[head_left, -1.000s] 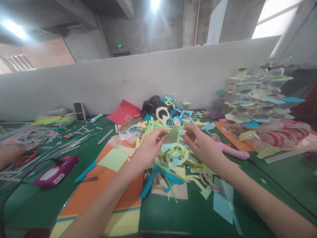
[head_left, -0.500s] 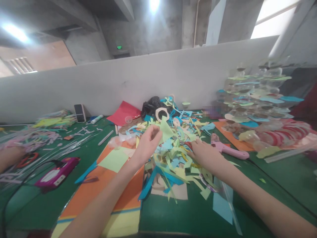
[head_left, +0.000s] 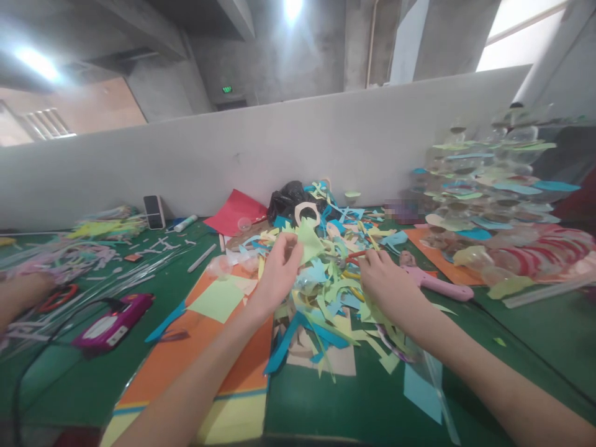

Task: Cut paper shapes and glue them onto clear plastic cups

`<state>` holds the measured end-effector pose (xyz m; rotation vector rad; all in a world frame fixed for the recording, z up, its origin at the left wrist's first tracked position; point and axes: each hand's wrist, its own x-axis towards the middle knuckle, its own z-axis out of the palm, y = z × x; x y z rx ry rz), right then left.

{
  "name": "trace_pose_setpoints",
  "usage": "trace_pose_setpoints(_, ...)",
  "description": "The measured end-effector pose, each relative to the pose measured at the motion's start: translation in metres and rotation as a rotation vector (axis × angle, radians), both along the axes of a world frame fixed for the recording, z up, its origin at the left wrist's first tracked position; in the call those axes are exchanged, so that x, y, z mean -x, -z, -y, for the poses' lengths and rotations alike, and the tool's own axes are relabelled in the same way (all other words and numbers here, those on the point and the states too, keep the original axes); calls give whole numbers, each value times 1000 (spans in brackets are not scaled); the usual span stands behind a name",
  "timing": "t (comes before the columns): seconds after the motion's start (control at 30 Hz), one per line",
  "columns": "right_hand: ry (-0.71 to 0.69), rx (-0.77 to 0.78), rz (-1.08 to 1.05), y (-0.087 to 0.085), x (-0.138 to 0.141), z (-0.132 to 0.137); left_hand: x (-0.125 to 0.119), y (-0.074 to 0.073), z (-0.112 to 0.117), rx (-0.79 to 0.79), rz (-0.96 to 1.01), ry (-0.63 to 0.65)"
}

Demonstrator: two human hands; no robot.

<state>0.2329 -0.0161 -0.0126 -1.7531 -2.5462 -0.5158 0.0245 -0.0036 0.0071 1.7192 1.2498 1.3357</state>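
Observation:
My left hand (head_left: 277,273) is closed in a pinch on a light green paper piece (head_left: 308,242), held just above a heap of paper scraps (head_left: 326,298) in green, yellow and blue. My right hand (head_left: 386,282) rests on the right side of the heap with its fingers curled down into the scraps. Beside its fingertips lies a thin red thing (head_left: 354,254). What the right fingers grip, if anything, is hidden by the scraps. Both forearms reach in from the near edge of the green table (head_left: 512,335).
Orange and yellow sheets (head_left: 186,354) lie under my left arm. A magenta glue gun (head_left: 112,323) lies at the left, a pink tool (head_left: 435,284) at the right. Stacked clear cups with coloured paper (head_left: 488,198) stand at the far right. Another person's hand (head_left: 18,295) is at the left edge.
My right hand let go of the green piece and dropped onto the scrap heap. My left hand kept the piece and moved it slightly up and away.

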Motion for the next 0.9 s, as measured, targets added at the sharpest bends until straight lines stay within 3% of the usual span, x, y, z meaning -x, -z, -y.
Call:
trace_pose_setpoints(0.23, 91, -133, -39, 15, 2, -6, 1, 5, -2, -5, 7, -45)
trace_pose_setpoints(0.43, 73, -241, -56, 5, 4, -1, 2, 6, -3, -31, 20, -72)
trace_pose_setpoints(0.63, 96, -465, -110, -1, 0, -1, 3, 9, -6, -85, 96, -103)
trace_pose_setpoints(0.9, 168, -273, -502, 1, -23, -20, 2, 5, -5, -123, 120, -56)
